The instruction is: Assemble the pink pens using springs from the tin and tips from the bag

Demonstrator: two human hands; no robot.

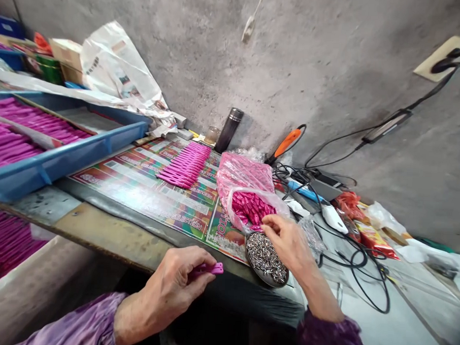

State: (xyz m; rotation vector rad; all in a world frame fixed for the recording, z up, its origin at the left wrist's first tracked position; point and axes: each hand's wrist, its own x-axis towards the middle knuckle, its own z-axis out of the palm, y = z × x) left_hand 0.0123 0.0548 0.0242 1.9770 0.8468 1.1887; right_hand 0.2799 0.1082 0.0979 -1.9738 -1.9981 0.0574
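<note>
My left hand (pixel 167 287) is closed in front of the table edge. Between its thumb and fingers sits a magenta plastic piece (pixel 218 268) with small holes at its end; the rest of it is covered by the fingers. At the mouth of a clear plastic bag (pixel 245 173), my right hand (pixel 288 241) has its fingertips drawn together against shiny pink plastic pieces (pixel 251 208). Whether a piece is in those fingers cannot be made out. Just below this hand stands a round dish of small metal pins (pixel 265 258).
A row of magenta pieces (pixel 186 163) lies on the printed sheet (pixel 148 194). To the left is a blue tray (pixel 113 137) of more pieces. A dark flask (pixel 229 130), an orange-handled tool (pixel 288 142) and tangled black cables (pixel 357 269) stand or lie farther back and right.
</note>
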